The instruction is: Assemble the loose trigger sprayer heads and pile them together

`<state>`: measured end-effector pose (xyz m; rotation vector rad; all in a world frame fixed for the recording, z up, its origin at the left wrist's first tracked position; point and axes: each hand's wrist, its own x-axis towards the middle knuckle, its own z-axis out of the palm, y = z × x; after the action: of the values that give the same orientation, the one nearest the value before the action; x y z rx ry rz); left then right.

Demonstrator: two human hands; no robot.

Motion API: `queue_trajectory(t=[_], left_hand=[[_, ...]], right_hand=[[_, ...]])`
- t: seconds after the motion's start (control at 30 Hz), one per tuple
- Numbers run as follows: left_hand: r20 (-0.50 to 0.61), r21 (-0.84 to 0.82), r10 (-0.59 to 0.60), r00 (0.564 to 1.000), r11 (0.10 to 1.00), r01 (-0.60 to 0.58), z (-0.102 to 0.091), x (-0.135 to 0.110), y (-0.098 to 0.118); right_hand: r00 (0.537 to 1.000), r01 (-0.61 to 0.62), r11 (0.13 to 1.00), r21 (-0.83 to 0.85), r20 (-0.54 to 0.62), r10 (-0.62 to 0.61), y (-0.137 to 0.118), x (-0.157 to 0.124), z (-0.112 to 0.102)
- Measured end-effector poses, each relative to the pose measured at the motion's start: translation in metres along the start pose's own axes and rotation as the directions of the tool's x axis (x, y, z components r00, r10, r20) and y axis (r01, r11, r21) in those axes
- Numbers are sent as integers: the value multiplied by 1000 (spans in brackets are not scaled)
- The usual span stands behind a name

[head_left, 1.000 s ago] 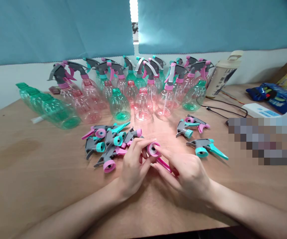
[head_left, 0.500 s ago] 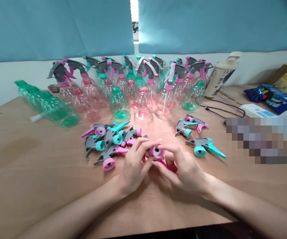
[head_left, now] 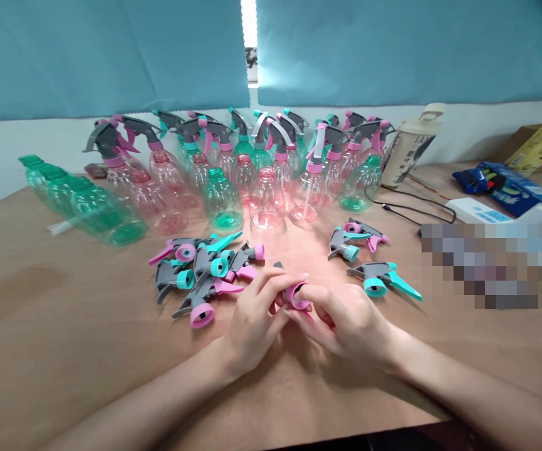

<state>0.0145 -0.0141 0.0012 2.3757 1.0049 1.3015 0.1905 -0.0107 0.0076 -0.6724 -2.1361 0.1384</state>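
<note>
Over the middle of the table, my left hand and my right hand both grip one trigger spray head with a pink collar. The collar's round opening faces me, and my right index fingertip lies at it, covering part of the opening. Most of the spray head is hidden behind my fingers. To the left of my left hand lies a pile of loose grey spray heads with pink or teal parts. Right of my hands are a few more, the nearest being a teal-collared spray head.
Behind the hands stand several green and pink clear bottles, many topped with spray heads. White tubes lie by the green bottles at left. At right are a tall tumbler, a black cable, a blue packet and a white power strip.
My right index finger has moved onto the collar's opening and covers more of it. The pink trigger below is less visible. The whole view has shifted slightly.
</note>
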Motion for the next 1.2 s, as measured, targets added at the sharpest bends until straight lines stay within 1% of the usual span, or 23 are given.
queue_trajectory(t=[0.1, 0.2, 0.3, 0.37, 0.47, 0.57, 0.63, 0.7, 0.83, 0.93, 1.07, 1.1, 1.2], left_hand=[[16, 7, -1, 1000, 1000, 1, 1, 1, 1], [40, 1, 26, 999, 1000, -26, 3, 1, 3], [22, -23, 40, 999, 999, -40, 4, 1, 3], [3, -20, 29, 1000, 999, -29, 4, 2, 3], [3, 2, 12, 1000, 1000, -12, 2, 2, 3], [-3, 3, -31, 999, 1000, 31, 1, 3, 2], [-24, -29, -76, 997, 997, 75, 1, 3, 1], [-39, -70, -116, 992, 991, 113, 2, 3, -1], [-38, -110, -175, 984, 979, 170, 3, 3, -3], [-41, -132, -181, 983, 976, 174, 3, 4, -2], [-40, -147, -187, 982, 973, 179, 2, 4, -2], [-43, -147, -189, 981, 972, 181, 2, 4, -2], [-52, -148, -193, 980, 972, 183, 2, 4, -2]], right_hand=[[997, 70, 996, -49, -26, -71, 1, 3, -2], [990, 135, 987, -92, -23, -138, 4, 5, -3], [990, 140, 980, -140, -15, -143, 8, 4, -4], [993, 111, 988, -107, -19, -114, 11, 3, -4], [998, 53, 998, 26, -38, -52, 14, 2, -5], [996, -34, 993, 110, -76, 43, 13, 3, -6], [988, -88, 988, 127, -113, 103, 11, 4, -7], [981, -112, 985, 132, -140, 130, 9, 5, -7], [981, -132, 981, 141, -126, 150, 8, 5, -7], [976, -159, 974, 161, -124, 180, 11, 2, -4], [949, -192, 967, 169, -217, 227, 16, 0, 0], [944, -211, 962, 174, -221, 247, 17, 1, 0], [936, -260, 943, 210, -183, 299, 18, 4, -3]])
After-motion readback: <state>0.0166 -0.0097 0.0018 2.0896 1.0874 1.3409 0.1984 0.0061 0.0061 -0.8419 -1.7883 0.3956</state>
